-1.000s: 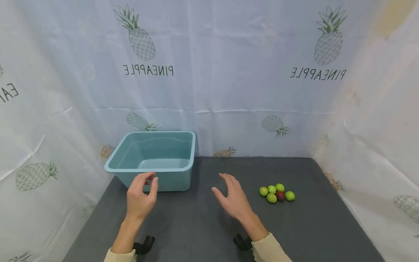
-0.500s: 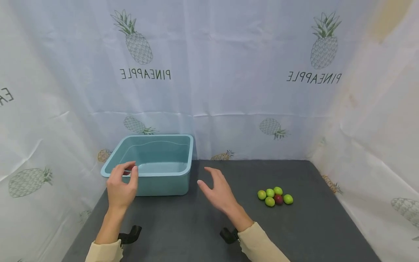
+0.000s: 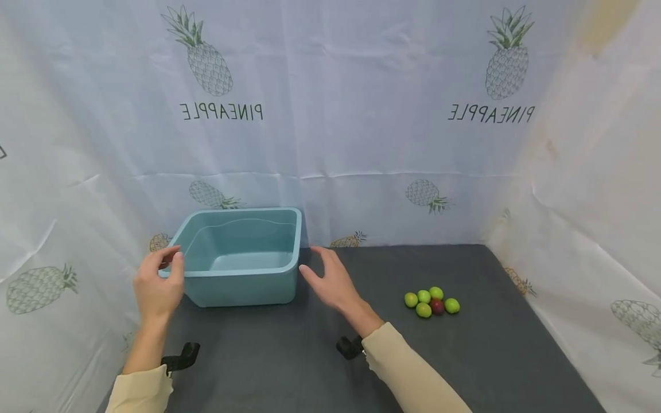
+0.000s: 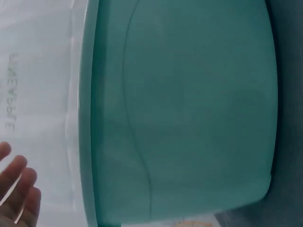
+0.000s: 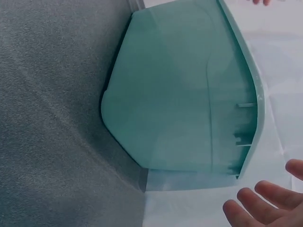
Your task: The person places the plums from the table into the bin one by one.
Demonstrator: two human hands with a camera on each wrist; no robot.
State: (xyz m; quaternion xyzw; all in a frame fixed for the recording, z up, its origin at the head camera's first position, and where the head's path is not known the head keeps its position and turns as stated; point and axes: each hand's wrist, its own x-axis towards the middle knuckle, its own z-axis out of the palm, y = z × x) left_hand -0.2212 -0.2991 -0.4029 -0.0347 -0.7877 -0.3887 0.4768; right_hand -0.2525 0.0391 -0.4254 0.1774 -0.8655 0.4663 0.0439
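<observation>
A light blue plastic basin [image 3: 237,289] stands on the dark table against the back curtain, its inside bare. My left hand [image 3: 157,289] is raised at the basin's left front corner, with fingers bent loosely and nothing in them. Beyond the basin's right side, my right hand [image 3: 334,284] hovers with thumb and fingers spread, holding nothing. In the left wrist view the fingers [image 4: 28,189] appear apart from the basin wall [image 4: 199,113]. The right wrist view shows the right fingers [image 5: 265,201] below the rim, also apart from it.
Several small round green fruits [image 3: 423,310] and one dark red fruit [image 3: 436,307] lie clustered on the right of the dark tabletop [image 3: 289,355]. White curtains [image 3: 351,126] with pineapple prints enclose the back and sides. Black wrist mounts [image 3: 181,357] stick out from both wrists.
Both hands have moved left and forward, up to the basin's two sides. The left hand went from in front of the basin to its left corner. Basin and fruits stay put.
</observation>
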